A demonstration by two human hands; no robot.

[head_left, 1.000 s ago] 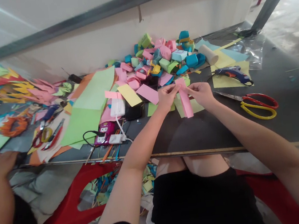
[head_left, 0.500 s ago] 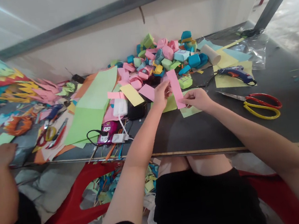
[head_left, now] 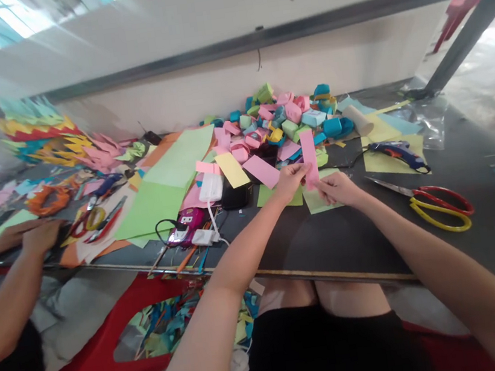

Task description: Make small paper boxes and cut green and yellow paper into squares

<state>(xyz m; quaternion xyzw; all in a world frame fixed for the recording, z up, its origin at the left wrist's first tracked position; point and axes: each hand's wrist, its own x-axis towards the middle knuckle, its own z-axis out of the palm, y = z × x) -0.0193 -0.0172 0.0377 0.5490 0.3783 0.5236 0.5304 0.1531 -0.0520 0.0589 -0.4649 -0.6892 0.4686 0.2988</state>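
Note:
A narrow pink paper strip stands upright between my two hands above the dark table. My left hand pinches its lower left edge. On the strip's lower right edge my right hand is pinched too. Both hands hover over a light green paper sheet lying on the table. Behind the strip lies a heap of small folded paper boxes in pink, blue, green and yellow.
Red-and-yellow scissors and a blue glue gun lie to the right. Large green sheets, a white charger and a pink device lie left. Another person's hands rest at the far left. A red stool stands below.
The pink strip has gone from hanging down to pointing up, and both hands have shifted to its lower end. The view has tilted upward. The other person's hands moved rightward.

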